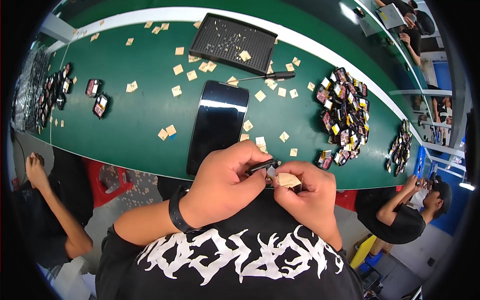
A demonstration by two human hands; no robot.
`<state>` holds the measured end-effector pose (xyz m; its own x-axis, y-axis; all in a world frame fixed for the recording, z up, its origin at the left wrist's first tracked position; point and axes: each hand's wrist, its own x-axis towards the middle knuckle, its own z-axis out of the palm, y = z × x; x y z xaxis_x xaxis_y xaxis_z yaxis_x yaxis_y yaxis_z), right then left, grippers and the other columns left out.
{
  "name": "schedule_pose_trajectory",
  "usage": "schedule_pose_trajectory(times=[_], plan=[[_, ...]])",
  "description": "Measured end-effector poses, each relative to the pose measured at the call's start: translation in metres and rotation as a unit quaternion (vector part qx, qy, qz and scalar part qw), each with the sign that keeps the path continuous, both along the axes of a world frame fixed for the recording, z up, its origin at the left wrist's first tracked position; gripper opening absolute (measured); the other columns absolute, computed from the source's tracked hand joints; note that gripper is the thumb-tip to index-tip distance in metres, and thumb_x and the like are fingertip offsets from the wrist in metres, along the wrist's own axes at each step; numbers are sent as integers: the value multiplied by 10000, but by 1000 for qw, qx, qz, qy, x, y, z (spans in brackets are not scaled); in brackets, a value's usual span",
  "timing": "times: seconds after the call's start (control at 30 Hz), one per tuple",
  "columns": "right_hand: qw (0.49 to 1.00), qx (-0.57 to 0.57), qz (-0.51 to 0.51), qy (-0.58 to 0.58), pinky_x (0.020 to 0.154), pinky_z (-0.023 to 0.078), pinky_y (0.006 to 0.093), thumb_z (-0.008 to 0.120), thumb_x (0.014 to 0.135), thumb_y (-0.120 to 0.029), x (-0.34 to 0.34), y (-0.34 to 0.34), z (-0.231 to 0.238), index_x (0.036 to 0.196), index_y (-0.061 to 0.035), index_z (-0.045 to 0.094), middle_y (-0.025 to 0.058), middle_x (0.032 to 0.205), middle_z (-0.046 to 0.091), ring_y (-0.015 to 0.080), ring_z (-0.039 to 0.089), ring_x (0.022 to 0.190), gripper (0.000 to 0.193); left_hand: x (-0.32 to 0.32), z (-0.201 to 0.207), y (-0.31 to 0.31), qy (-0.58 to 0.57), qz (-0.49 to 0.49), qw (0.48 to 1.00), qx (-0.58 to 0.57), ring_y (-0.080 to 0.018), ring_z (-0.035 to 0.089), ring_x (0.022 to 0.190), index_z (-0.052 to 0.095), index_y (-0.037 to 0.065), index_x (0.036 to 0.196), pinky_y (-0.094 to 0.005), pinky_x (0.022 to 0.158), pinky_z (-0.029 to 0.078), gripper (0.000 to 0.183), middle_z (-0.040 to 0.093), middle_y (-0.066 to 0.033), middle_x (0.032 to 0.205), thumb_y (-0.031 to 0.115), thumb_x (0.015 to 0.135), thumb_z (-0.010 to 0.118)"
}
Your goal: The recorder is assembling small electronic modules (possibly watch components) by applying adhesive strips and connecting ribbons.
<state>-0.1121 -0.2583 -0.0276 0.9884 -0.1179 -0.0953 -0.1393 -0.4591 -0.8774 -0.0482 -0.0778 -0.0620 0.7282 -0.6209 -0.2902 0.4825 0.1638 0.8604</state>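
Note:
Close to my chest at the table's near edge, both hands work together. My left hand is closed, pinching a small black plastic part between thumb and fingers. Right beside it, my right hand is closed on a cream paper square. A small whitish piece between the fingertips is too small to make out. Just beyond my left hand lies a large black smartphone, its dark screen reflecting a light. Further off, a screwdriver rests with its shaft near the phone's top.
A black ribbed tray with small bits stands at the far side of the green table. Small electronic modules form a heap at right and another group at left. Cream paper squares lie scattered. Other people sit at both sides.

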Motion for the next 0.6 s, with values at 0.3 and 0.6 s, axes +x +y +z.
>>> schedule_pose_trajectory(times=[0.3,0.6], plan=[[992,9,-89,86,488,409,200,807,843,-42,-4,4,3,913,13,680,13,671,665,11,532,554,155,-2,-7,2,-43,-46,997,48,-139,668,1021,562,-49,1170,-285,890,582,218,624,-91,1119,-108,960,555],[998,16,-67,4,503,391,208,806,813,5,-7,1,-2,900,43,726,50,763,680,35,519,573,124,-2,-6,2,13,-32,999,4,-137,668,1031,546,-44,1211,-295,906,594,236,624,-105,1163,-90,980,526]])
